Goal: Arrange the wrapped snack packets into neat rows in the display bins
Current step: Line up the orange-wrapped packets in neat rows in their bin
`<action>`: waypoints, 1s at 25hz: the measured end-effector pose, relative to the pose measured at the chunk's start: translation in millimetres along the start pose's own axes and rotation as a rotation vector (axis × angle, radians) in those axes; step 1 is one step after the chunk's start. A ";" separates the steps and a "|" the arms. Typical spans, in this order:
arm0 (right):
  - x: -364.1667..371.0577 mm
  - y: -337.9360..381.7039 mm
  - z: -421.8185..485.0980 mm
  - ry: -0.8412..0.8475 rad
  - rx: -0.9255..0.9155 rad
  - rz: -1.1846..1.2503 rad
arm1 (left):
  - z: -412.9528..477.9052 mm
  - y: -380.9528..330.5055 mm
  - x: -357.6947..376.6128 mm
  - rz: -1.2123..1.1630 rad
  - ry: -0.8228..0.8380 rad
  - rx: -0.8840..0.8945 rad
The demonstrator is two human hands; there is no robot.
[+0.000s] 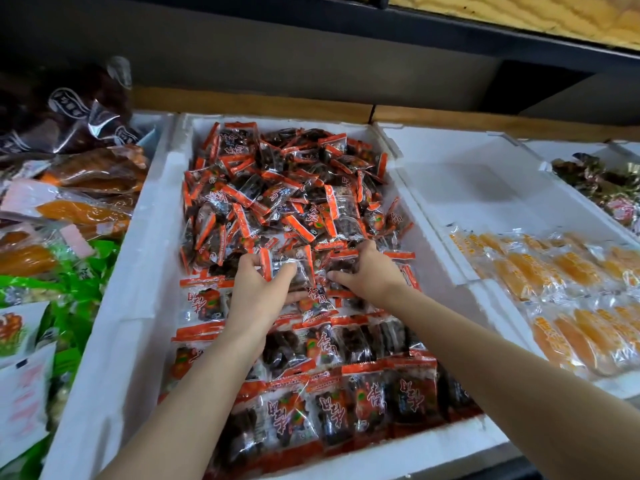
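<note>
Several neat rows of red-edged snack packets (346, 403) fill the near end of the foam bin (145, 271). Beyond them the left hand (254, 292) pinches one packet and the right hand (367, 271) curls round others at the loose heap (284, 174). Judged step: building the next row, needing packets laid flat, labels up; red brush-script characters unreadable.
</note>
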State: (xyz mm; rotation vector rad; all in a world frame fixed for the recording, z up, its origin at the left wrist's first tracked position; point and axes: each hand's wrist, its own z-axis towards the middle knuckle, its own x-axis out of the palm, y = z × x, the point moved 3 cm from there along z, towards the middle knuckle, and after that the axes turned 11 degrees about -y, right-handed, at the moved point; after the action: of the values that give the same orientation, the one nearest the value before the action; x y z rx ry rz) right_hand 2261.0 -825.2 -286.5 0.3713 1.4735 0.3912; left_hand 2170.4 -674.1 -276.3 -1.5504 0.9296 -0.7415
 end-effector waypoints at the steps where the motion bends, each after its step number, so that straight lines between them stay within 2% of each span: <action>1: 2.5 2.1 3.7 0.005 0.029 0.069 | 0.4 1.0 -0.1 -0.005 0.004 -0.017; 3: 3.3 3.6 9.3 0.018 0.103 0.208 | 5.2 5.0 -3.2 -0.006 0.003 -0.038; 7: -23.6 8.8 -2.4 -0.032 0.133 0.506 | 14.6 8.1 -10.0 0.048 -0.055 -0.006; 9: -37.7 15.1 -21.1 0.024 0.151 0.765 | 13.5 9.0 -8.0 0.003 -0.033 -0.041; 10: -39.7 18.2 -29.6 0.076 0.119 0.805 | 13.3 11.0 -5.3 -0.074 -0.003 -0.089; 13: -31.3 25.0 -47.4 0.089 -0.021 0.553 | 7.9 11.4 5.6 -0.347 0.195 -0.264; 16: -32.4 36.5 -48.1 0.045 -0.160 0.526 | -0.7 7.3 9.9 -0.336 0.364 -0.202; 18: -40.6 38.4 -42.0 -0.020 -0.275 0.488 | 0.8 5.7 7.1 -0.373 0.305 -0.141; 20: -47.8 25.9 -30.1 -0.149 -0.352 0.231 | 8.1 5.9 1.4 -0.400 0.207 -0.130; 21: -46.3 17.7 -25.7 -0.142 -0.390 0.029 | 11.4 6.5 -0.3 -0.395 0.181 -0.120; 23: -31.2 -0.8 -23.1 0.020 -0.443 -0.316 | 12.8 6.2 -1.5 -0.379 0.166 -0.099; 25: -18.7 -10.6 -22.0 0.099 -0.454 -0.459 | 14.5 8.0 0.0 -0.356 0.156 -0.100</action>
State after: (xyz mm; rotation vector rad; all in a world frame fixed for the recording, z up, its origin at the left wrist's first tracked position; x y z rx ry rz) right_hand 2238.2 -843.4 -276.4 -0.3497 1.4647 0.3618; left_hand 2181.4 -667.5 -286.7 -1.7912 0.8214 -1.0950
